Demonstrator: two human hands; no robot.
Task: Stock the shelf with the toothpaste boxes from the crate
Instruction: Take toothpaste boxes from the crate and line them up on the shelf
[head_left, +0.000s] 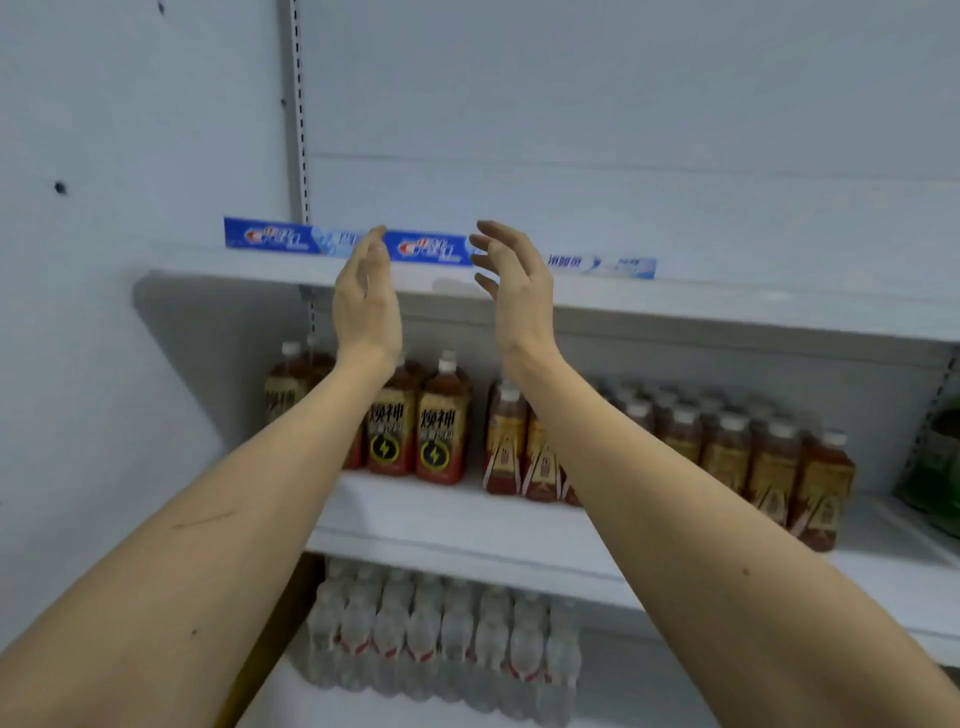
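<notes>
Three toothpaste boxes lie end to end along the back of the top white shelf (675, 306): a blue box (280, 236) at the left, a second blue box (428, 248) in the middle, and a paler white-and-blue box (602, 265) at the right. My left hand (366, 291) is raised in front of the gap between the two blue boxes, fingers straight, holding nothing. My right hand (511, 280) hovers just right of the middle box with fingers loosely spread and slightly bent, also holding nothing. Neither hand plainly touches a box. The crate is out of view.
The shelf below holds brown drink bottles with red-and-yellow labels (415, 421) and a block of smaller brown bottles (727, 441). A shrink-wrapped pack of water bottles (441, 634) sits lower down. Green items (935, 467) show at the right edge. A slotted upright (298, 104) runs up the back wall.
</notes>
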